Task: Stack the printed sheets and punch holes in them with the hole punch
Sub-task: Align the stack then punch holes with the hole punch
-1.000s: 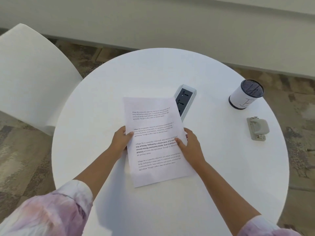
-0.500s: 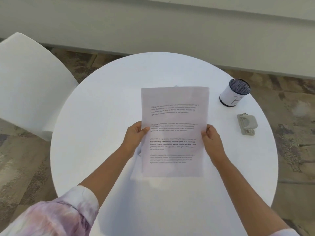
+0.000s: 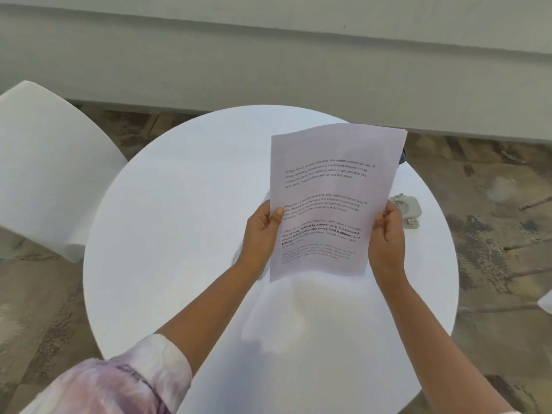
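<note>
The printed sheets [image 3: 331, 189] are held upright above the round white table [image 3: 179, 234], with black paragraphs of text facing me. My left hand [image 3: 261, 231] grips their left edge, thumb on the front. My right hand [image 3: 386, 237] grips the right edge. The grey hole punch [image 3: 407, 209] lies on the table just right of the sheets, partly behind my right hand. How many sheets are in the stack cannot be told.
A white chair [image 3: 50, 162] stands left of the table. A dark-rimmed pen cup [image 3: 403, 156] peeks out behind the sheets' right edge. A grey wall ledge [image 3: 268, 70] runs beyond the table. Patterned floor surrounds it.
The sheets were lifted off the table, turned upright and raised toward the camera, shifting right. They now hide the power socket and most of the pen cup.
</note>
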